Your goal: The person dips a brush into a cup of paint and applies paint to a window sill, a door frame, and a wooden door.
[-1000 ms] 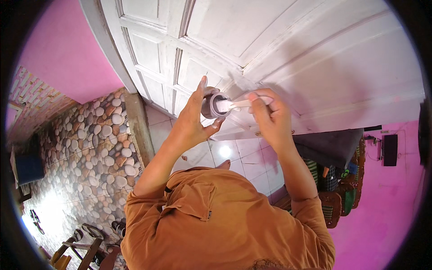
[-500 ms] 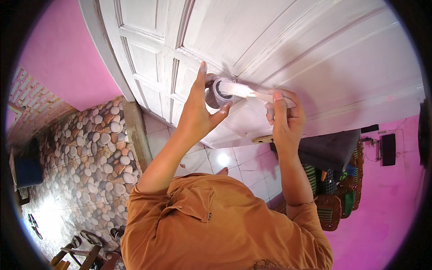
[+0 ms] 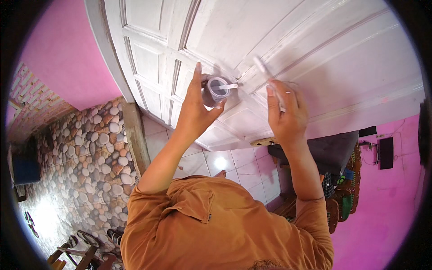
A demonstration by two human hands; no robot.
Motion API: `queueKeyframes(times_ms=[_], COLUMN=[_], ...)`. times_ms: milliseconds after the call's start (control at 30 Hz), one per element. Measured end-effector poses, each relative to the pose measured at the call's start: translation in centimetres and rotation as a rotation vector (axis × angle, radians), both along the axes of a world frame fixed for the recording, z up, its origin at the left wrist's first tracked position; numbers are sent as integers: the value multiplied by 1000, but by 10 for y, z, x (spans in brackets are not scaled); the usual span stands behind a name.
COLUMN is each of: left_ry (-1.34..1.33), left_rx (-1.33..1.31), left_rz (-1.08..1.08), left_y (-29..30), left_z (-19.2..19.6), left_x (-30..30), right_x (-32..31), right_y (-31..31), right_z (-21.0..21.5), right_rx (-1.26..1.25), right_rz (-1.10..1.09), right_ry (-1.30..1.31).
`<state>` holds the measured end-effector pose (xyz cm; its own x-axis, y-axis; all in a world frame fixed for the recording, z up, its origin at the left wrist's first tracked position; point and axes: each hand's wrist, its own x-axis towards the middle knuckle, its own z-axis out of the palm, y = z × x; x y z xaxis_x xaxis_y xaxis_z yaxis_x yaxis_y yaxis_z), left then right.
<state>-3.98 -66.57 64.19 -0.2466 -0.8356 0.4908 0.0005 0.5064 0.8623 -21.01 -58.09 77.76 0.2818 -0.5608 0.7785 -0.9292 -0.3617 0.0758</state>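
My left hand (image 3: 196, 108) is wrapped round a small clear plastic cup (image 3: 218, 93), thumb on the near side and fingers beyond it. A short whitish stick (image 3: 231, 86) leans over the cup's rim. To the right, my right hand (image 3: 288, 112) grips a paintbrush (image 3: 262, 67) by its handle. Its pale bristle end points up and left at the white panelled door (image 3: 288, 27); whether the bristles touch the door I cannot tell, as they are blurred. Whitish paint smears the fingers.
A door frame (image 3: 105, 49) and a pink wall (image 3: 67, 54) stand on the left. Pebble-patterned floor (image 3: 85, 157) lies beyond the threshold, with sandals (image 3: 87, 237) at lower left. Dark furniture (image 3: 328, 150) is at the right. A door handle plate (image 3: 262, 141) projects below the brush.
The brush has come out of the cup and swung up and right toward the door. The stick in the cup now shows. My left hand stays nearly in place.
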Motion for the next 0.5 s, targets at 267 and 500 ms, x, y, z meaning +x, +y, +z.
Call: queueKeyframes(times_ms=[267,500], left_ry=[1,33], left_rx=[21,108], left_rz=[59,73], left_y=[8,16], left_z=[-24,-39], left_x=[36,56], right_x=[14,11], right_y=[15,7], right_z=[-20,27], right_rx=[306,283], right_rz=[-3,-82], right_ry=[109,200])
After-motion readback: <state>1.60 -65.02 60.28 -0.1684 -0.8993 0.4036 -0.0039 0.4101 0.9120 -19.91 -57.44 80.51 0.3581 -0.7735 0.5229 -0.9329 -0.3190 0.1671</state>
